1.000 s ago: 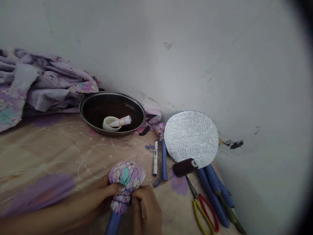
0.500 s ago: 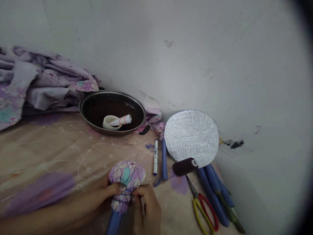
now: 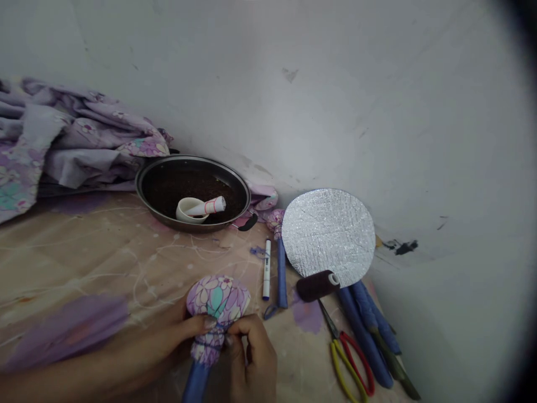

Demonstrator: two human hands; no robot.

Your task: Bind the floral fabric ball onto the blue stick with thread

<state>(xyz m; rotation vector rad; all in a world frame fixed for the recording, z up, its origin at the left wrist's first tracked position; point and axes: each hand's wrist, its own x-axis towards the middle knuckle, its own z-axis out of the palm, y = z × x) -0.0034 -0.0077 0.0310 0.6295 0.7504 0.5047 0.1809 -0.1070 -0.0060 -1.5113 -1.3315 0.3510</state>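
"Anything moved?"

"Barely: your left hand (image 3: 168, 336) still wraps the floral cloth bulb (image 3: 217, 299), and your right hand (image 3: 254, 358) still pinches its neck, above the blue rod (image 3: 195, 383), low over the patterned sheet (image 3: 84, 252)."

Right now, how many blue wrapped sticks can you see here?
4. One blue wrapped stick pokes out of the floral fabric bundle, one lies beside the marker, two lie below the silver disc; others may be hidden.
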